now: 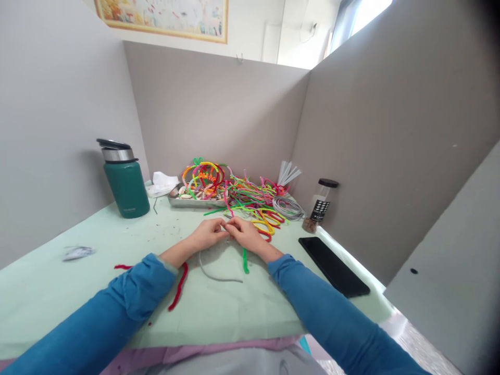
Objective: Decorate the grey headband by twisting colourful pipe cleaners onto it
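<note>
My left hand [209, 233] and my right hand [245, 234] meet over the table, fingertips pinched together. A pink pipe cleaner [227, 198] rises from between them; the end at my fingers is hidden. Below my right hand a green pipe cleaner [245, 261] sticks out, its upper part covered. A bare grey wire [219, 278] curves on the cloth just under my hands. Close to my left wrist lies a dark red pipe cleaner [179, 289], partly under the forearm. Yellow and red bent pipe cleaners [267, 224] lie right beside my right hand.
Behind my hands, a metal tray [191, 203] holds shell-like pieces and colourful pipe cleaner loops. A pipe cleaner pile [253, 190] and coiled wire [288, 207] sit right of it. A green bottle [127, 187] stands left; a jar [320, 205] and black phone [334, 265] are right.
</note>
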Action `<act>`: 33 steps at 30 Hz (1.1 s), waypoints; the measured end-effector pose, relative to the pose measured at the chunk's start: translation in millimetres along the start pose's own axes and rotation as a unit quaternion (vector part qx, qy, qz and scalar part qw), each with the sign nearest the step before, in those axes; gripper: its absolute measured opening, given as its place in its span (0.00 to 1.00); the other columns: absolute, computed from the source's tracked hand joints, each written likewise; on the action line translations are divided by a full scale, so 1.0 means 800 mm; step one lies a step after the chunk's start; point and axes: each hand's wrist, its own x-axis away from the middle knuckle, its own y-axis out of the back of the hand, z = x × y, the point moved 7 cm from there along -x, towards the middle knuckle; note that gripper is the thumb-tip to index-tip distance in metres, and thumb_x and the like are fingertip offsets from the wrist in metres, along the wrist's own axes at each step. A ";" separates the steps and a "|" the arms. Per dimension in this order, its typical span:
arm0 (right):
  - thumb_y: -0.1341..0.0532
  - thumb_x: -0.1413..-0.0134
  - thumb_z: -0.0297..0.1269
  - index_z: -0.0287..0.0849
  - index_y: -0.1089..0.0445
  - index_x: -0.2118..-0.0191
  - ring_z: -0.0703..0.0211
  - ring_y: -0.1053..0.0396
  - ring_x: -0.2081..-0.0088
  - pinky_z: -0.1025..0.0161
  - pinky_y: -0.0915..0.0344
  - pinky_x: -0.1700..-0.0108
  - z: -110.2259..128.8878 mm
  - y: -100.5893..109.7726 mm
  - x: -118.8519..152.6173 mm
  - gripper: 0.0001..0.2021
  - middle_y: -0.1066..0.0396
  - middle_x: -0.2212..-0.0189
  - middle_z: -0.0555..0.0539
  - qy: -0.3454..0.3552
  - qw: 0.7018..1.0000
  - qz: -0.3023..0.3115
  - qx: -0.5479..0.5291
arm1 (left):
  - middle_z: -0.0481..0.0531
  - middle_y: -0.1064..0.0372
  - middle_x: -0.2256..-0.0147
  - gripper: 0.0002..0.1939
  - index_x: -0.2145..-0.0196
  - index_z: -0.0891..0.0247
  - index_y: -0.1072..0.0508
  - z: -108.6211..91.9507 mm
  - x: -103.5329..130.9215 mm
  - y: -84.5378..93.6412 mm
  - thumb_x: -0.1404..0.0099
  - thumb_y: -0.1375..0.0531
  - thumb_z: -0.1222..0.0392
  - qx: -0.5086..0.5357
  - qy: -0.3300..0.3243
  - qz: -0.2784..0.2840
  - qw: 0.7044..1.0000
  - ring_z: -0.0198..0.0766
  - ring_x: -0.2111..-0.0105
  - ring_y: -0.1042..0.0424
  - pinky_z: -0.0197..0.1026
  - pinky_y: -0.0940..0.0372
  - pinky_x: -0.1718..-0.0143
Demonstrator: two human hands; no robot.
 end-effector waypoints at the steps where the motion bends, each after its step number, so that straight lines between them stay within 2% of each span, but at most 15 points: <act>1: 0.47 0.44 0.42 0.41 0.34 0.64 0.64 0.38 0.73 0.67 0.47 0.71 -0.001 0.000 0.000 0.10 0.33 0.75 0.51 -0.004 1.000 0.000 -0.004 | 0.40 0.47 0.84 0.14 0.66 0.65 0.32 0.001 0.000 0.001 0.45 0.45 0.52 0.006 0.001 -0.007 1.000 0.28 0.82 0.48 0.31 0.53 0.79; 5: 0.46 0.45 0.42 0.41 0.35 0.62 0.64 0.38 0.74 0.67 0.47 0.72 -0.004 0.000 0.000 0.11 0.33 0.76 0.51 -0.021 1.000 0.001 -0.019 | 0.39 0.49 0.85 0.16 0.62 0.65 0.32 0.001 -0.001 0.002 0.44 0.45 0.51 0.025 -0.004 -0.012 1.000 0.27 0.83 0.49 0.31 0.54 0.80; 13: 0.49 0.43 0.46 0.40 0.33 0.68 0.65 0.39 0.74 0.67 0.49 0.73 -0.003 -0.002 -0.001 0.15 0.32 0.76 0.50 -0.017 0.999 0.028 0.006 | 0.40 0.50 0.84 0.18 0.62 0.66 0.30 -0.006 0.000 0.002 0.43 0.46 0.50 0.048 -0.029 -0.006 0.998 0.27 0.83 0.51 0.31 0.54 0.81; 25: 0.49 0.43 0.46 0.41 0.32 0.67 0.65 0.38 0.75 0.67 0.48 0.73 0.000 -0.003 0.002 0.15 0.32 0.77 0.50 -0.004 0.999 0.041 -0.007 | 0.41 0.46 0.83 0.16 0.67 0.66 0.29 -0.014 0.002 0.003 0.44 0.46 0.50 0.065 -0.026 -0.001 0.998 0.27 0.82 0.48 0.31 0.52 0.79; 33: 0.50 0.42 0.45 0.41 0.33 0.69 0.66 0.38 0.75 0.68 0.47 0.73 0.002 -0.003 0.001 0.15 0.33 0.77 0.51 0.001 0.999 0.040 0.001 | 0.42 0.46 0.83 0.16 0.73 0.66 0.29 -0.010 0.001 0.005 0.43 0.46 0.49 0.006 -0.019 -0.005 1.000 0.28 0.80 0.47 0.32 0.52 0.79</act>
